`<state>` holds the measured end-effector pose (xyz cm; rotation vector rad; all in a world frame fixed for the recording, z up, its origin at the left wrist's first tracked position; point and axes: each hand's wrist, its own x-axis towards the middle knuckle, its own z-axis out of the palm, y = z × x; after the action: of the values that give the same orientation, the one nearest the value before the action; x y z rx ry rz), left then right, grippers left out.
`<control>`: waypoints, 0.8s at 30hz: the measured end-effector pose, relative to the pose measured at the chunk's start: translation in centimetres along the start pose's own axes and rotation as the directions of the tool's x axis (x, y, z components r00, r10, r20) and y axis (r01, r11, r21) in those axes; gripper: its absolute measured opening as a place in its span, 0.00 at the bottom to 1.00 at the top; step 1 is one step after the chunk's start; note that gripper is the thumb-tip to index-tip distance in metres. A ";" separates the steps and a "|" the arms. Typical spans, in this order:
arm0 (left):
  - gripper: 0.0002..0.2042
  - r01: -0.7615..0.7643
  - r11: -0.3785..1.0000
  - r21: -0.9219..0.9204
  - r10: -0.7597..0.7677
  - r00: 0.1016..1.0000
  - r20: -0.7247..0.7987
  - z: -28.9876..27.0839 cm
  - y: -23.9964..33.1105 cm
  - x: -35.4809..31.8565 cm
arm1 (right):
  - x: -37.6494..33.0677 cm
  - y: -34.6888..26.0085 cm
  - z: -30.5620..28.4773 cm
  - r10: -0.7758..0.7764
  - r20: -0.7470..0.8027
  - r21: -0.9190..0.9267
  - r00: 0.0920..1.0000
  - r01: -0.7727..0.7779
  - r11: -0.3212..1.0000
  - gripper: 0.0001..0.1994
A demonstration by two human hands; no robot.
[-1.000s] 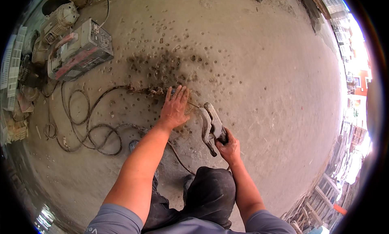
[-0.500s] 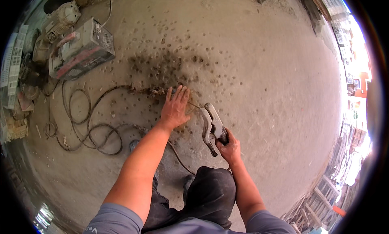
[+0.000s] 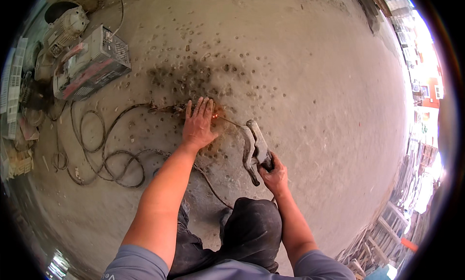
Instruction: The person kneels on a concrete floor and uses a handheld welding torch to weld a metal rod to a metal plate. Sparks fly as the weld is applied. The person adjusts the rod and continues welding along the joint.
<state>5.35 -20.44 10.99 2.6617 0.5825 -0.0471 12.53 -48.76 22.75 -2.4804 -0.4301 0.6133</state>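
My right hand (image 3: 275, 175) is closed round the handle of a welding electrode holder (image 3: 257, 145) with worn, pale jaws. A thin welding rod (image 3: 231, 121) runs from its jaws towards the upper left. At the rod's tip an orange glow (image 3: 215, 116) shows with small sparks, close beside the fingers of my left hand (image 3: 198, 126). That hand is held flat, palm down, its fingers stretched out and nothing in it. A dark, crusted clump (image 3: 180, 108) at a cable's end lies just left of its fingers. What lies under the hand is hidden.
A box-shaped welding machine (image 3: 92, 64) stands at the far left, beside a dusty motor (image 3: 68, 27). Looped cable (image 3: 127, 185) lies across the left floor. Dark scorch marks and small pits spot the concrete floor (image 3: 329, 134). Timber pieces (image 3: 387, 229) are heaped at the right edge.
An orange glow has appeared at the rod's tip. My left hand has shifted slightly left and away from me, leaving more of the rod in sight. My right hand stays nearly still.
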 end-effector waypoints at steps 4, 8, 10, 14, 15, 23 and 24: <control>0.57 -0.015 1.000 0.007 0.015 1.000 0.005 -0.3 0.2 0.1 | 0.0 0.3 0.2 0.029 0.034 -0.004 0.999 -0.028 1.000 0.28; 0.57 -0.020 1.000 -0.005 0.020 1.000 0.000 -0.1 0.2 0.1 | 0.0 0.5 0.2 0.028 0.048 -0.018 0.998 -0.027 0.999 0.28; 0.57 -0.020 1.000 -0.010 0.020 1.000 0.006 0.0 0.2 0.1 | 0.0 0.5 0.3 0.016 0.045 -0.010 0.999 -0.016 1.000 0.28; 0.57 -0.030 0.999 -0.012 0.030 0.999 0.025 0.1 0.5 0.1 | 0.2 0.7 0.6 -0.010 0.029 0.004 1.000 0.010 1.000 0.28; 0.58 -0.034 0.999 -0.010 0.034 0.999 0.029 0.1 0.5 0.1 | 0.2 0.7 0.6 -0.015 0.025 0.006 1.000 0.015 1.000 0.28; 0.58 -0.075 0.997 -0.014 0.076 0.995 0.071 0.1 1.2 0.2 | 0.4 0.4 0.5 -0.036 0.027 -0.046 0.999 0.037 0.998 0.27; 0.58 -0.080 0.997 -0.007 0.080 0.993 0.082 0.1 1.4 0.3 | 0.4 0.3 0.5 -0.028 0.031 -0.045 0.999 0.030 0.999 0.27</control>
<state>6.15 -21.49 11.43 2.6622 0.4485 -0.1312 12.64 -48.62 22.07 -2.5062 -0.4960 0.6368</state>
